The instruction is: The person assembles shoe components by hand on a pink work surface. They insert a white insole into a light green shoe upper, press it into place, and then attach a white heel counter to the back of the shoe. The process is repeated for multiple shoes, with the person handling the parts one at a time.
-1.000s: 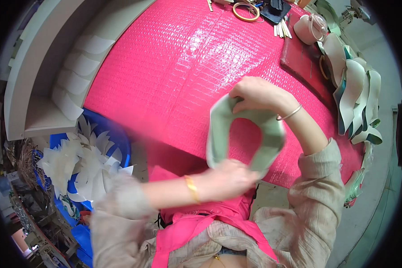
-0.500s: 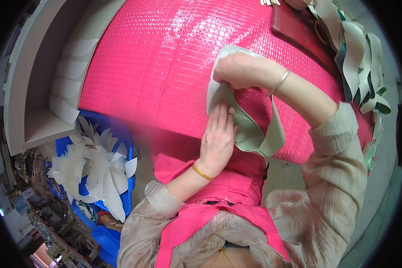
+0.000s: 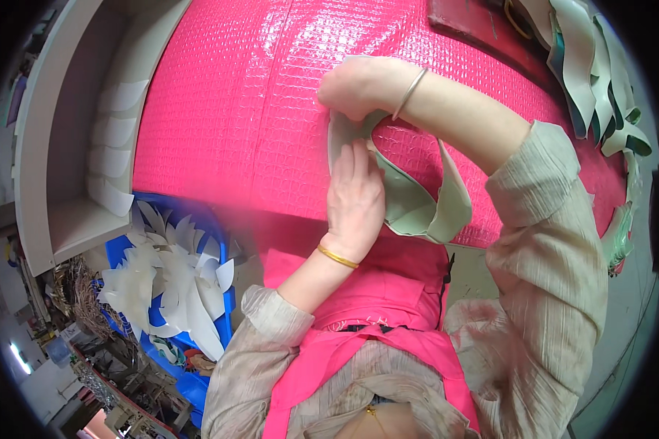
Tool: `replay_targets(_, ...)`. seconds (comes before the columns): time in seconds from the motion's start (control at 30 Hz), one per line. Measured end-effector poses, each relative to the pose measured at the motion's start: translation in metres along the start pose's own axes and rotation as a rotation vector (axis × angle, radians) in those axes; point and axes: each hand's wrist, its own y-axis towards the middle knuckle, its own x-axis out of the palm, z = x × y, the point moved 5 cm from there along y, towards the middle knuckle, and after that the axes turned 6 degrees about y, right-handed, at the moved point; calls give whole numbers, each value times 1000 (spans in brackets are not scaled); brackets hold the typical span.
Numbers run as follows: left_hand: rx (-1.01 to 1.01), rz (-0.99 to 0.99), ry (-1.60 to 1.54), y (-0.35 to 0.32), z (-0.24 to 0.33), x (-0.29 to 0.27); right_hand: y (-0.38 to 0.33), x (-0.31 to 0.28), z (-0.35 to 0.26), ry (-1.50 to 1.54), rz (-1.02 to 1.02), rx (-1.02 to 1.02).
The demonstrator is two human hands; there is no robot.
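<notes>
Bright overhead light glares off the pink sheet (image 3: 271,95); fisheye bending and dark vignette ring the edges.

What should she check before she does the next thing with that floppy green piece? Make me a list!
1. Left hand flat on the pale green piece: ok.
2. Right hand pinching the piece's top end: ok, though the exact grip is hidden under the fingers.
3. Piece lying on the pink table cover: ok, except its lower end curls up at the table edge.
4. Piece free of creases: cannot tell.
5. Stack of similar green pieces apart from the hands: ok.
6. Blue bin of white cutouts clear of the elbows: ok.
</notes>
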Motion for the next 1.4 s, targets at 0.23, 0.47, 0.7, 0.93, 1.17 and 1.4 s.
replay_targets(0.23,17,9,34,4,-6,1,-4,-3,6,28,-32,23)
replay_targets(0.47,129,101,-15,19,-15,-3,-22,-10,16,245,-74,182)
replay_targets(0.7,149,8,-54,28,-15,-2,-14,-4,50,338,27,196)
replay_targets(0.93,211,140,-173,30,-28,-5,-58,10,61,778,134,101)
replay_targets(1.17,226,12,-249,33,-38,-4,-47,9,43,437,286,254)
replay_targets(1.4,246,92,-238,33,-41,-2,-47,14,46,206,375,120)
